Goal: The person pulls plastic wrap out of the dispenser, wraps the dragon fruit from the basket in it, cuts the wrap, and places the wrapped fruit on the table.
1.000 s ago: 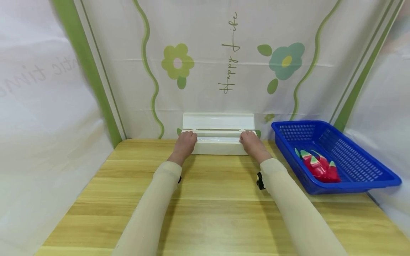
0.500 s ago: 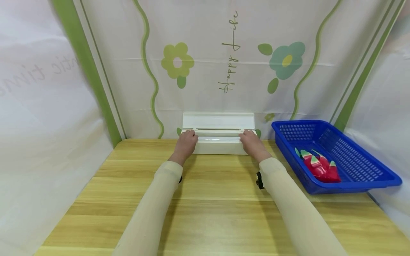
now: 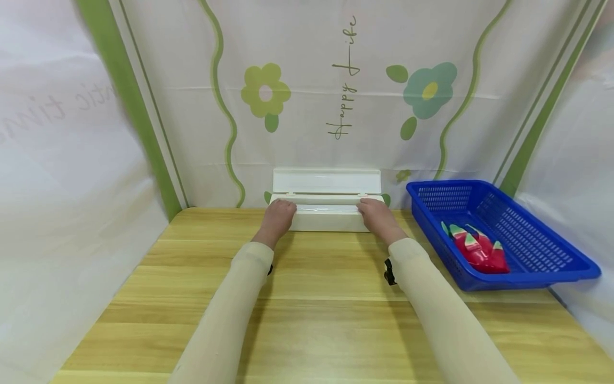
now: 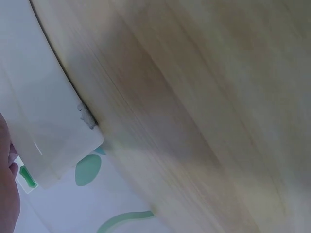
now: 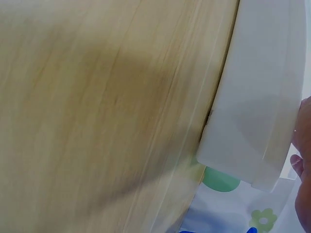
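Observation:
A long white cling film dispenser [image 3: 330, 223] stands at the table's back edge, its lid [image 3: 327, 182] raised against the curtain. Clear shiny film [image 3: 328, 208] shows in the opening. My left hand [image 3: 280, 217] is at the dispenser's left end, fingers bent over the top edge. At the right end my right hand [image 3: 376, 214] grips in the same way. Both wrist views show the dispenser's smooth front low on the table, with part of the left hand [image 4: 7, 184] and right hand [image 5: 303, 165] at its upper edge. Whether the fingertips pinch film or only the casing, I cannot tell.
A blue plastic basket [image 3: 542, 278] stands at the right of the table [image 3: 316, 320]. Inside it lie red dragon-fruit-like pieces [image 3: 482, 253] with green tips. A white curtain [image 3: 307, 106] with printed flowers hangs behind and along both sides.
The fingers of both hands have dipped slightly over the dispenser's top edge. The dispenser, lid and basket are where they were.

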{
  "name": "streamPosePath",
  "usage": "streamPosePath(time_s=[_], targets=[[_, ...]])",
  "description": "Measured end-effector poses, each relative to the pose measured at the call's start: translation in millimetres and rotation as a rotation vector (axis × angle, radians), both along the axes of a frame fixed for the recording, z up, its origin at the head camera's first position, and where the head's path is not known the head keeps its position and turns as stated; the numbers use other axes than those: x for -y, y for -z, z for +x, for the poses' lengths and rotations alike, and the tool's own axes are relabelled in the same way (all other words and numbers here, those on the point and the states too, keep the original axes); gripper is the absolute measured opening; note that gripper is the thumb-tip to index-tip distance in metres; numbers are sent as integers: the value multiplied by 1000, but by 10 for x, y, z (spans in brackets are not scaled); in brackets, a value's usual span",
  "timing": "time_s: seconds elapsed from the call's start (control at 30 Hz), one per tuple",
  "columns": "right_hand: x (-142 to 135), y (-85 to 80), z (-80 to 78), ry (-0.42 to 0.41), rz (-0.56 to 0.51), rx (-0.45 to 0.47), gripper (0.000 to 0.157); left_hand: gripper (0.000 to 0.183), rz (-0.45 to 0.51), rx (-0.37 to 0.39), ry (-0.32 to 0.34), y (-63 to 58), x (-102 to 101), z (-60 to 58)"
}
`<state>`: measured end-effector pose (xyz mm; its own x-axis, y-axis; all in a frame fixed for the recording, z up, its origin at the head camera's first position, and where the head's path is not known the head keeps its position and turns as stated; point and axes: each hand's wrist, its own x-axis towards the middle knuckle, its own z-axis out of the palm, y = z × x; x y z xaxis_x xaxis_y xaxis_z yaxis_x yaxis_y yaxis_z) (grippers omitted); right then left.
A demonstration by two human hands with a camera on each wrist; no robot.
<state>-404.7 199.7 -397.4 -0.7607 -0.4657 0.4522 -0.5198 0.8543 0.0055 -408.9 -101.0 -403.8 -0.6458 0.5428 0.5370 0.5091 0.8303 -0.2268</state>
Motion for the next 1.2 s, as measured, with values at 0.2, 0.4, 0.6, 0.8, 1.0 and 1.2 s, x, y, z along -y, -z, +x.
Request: streamPosePath(time_s=[0.2,0.4,0.6,0.8,1.0,1.2], targets=[[-12,26,28,-6,-12,21,18,14,0,-46,2,33,19,12],[-39,68,41,-8,-3,7,20,16,25,-93,22,65,28,21],[-68,47,84,-8,-36,5,23,16,27,-123,22,69,36,35],[-83,25,108,-56,-46,-71,20,12,16,-142,40,44,58,61],[-91,16,125,-110,-63,-137,13,12,-14,-190,67,31,91,81],[-110,18,147,-169,-74,-200,11,12,-40,-250,111,2,112,117]])
